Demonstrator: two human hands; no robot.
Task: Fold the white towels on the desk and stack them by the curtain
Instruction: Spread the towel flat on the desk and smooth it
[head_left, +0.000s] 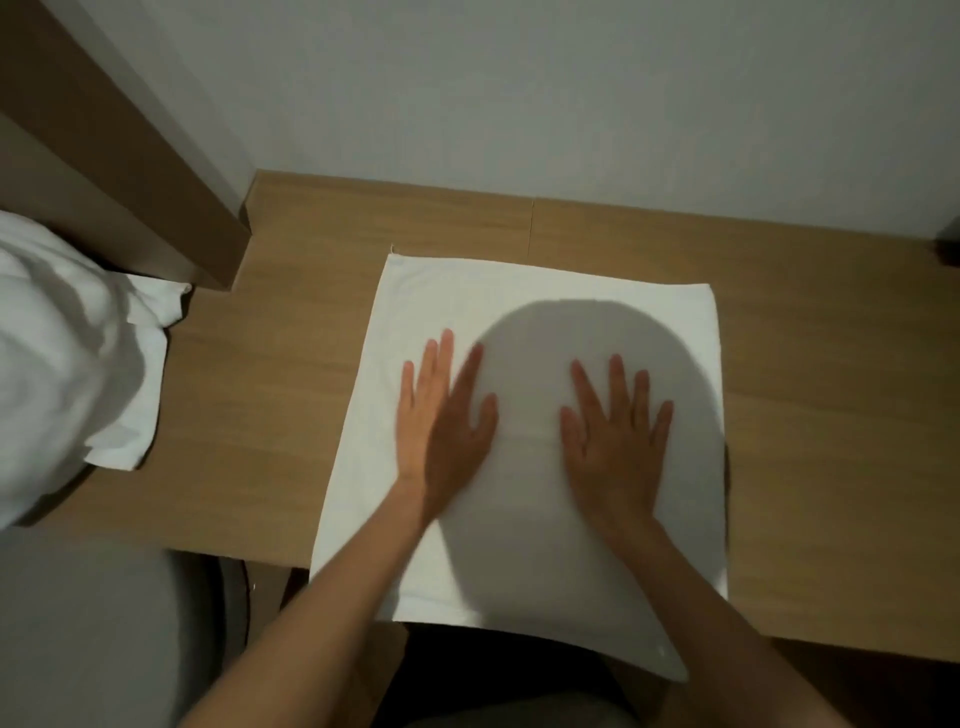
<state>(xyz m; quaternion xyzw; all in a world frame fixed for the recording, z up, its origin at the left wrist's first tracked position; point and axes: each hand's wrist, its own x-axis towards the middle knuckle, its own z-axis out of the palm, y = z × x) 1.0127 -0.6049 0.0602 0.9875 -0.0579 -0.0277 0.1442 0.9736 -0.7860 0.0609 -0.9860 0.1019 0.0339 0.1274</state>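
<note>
Loose pile (57, 358) lying at far left on desk (270, 395). Towel (540, 296) lying flat mid-desk, near edge overhanging. We are pressing left hand (441, 421) palm-down on towel, fingers straight, spread, gripping nothing. Right hand (613, 431) lying flat beside it, fingers splayed, forearms reaching forward.

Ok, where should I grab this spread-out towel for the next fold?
Probably the two near corners, from your side: that edge of the towel hangs past the desk front, so fingers can slip under it. Elsewhere it lies flat on the wood, under your left hand and right hand.
</note>
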